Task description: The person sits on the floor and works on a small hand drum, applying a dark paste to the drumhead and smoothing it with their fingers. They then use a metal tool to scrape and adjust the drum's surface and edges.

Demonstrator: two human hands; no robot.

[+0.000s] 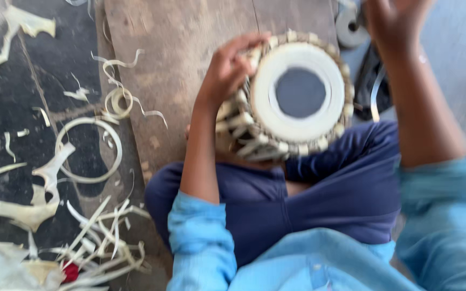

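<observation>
Left hand (232,67) curled tight round the drum (292,97) rim; right hand (393,21) raised, blurry, grip unclear tbh.

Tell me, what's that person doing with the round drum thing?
A person sitting on the floor holds a small drum on their lap. It has a white skin with a dark round spot, laced all around with pale straps. The left hand grips the drum's edge, fingers curled over the rim. The right hand is raised above it, blurred, touching nothing. Pale strips and scraps lie scattered on the dark floor beside a wooden board.
</observation>
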